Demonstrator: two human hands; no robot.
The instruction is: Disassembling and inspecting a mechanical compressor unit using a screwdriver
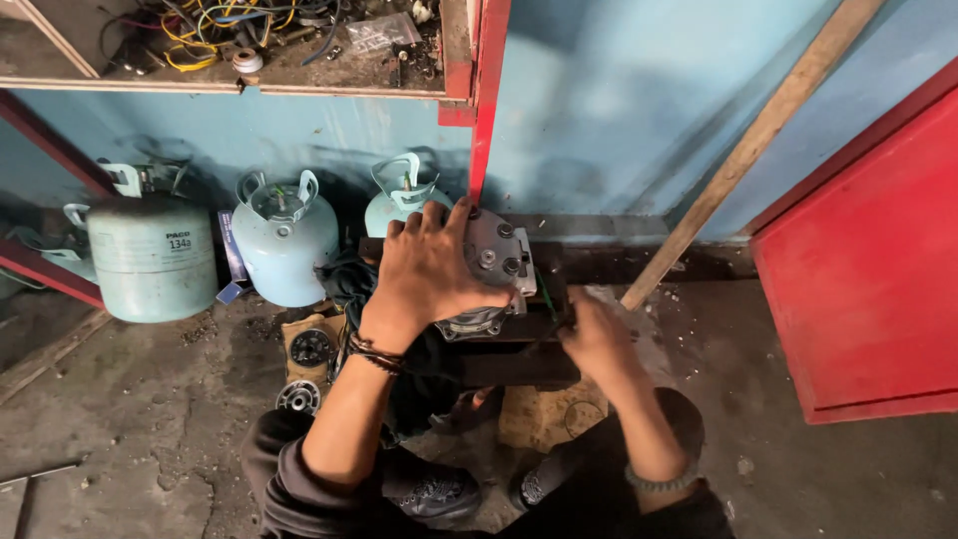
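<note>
A grey metal compressor point(496, 252) with bolts on its end plate rests on a dark block point(519, 361) in front of me. My left hand point(431, 268) lies over the top of the compressor, fingers spread and gripping it. My right hand point(595, 337) is just right of it, closed on a thin tool with a green handle point(545, 295) that points at the compressor's side. A dark cloth point(351, 277) hangs off the left of the block.
Three pale blue gas cylinders point(152, 256) point(283, 240) point(399, 196) stand along the blue wall. Round metal parts point(299, 397) lie on the concrete floor at left. A red panel point(868, 279) is at right, a wooden strip point(738, 160) leans on the wall, and a shelf of wires point(230, 40) sits above.
</note>
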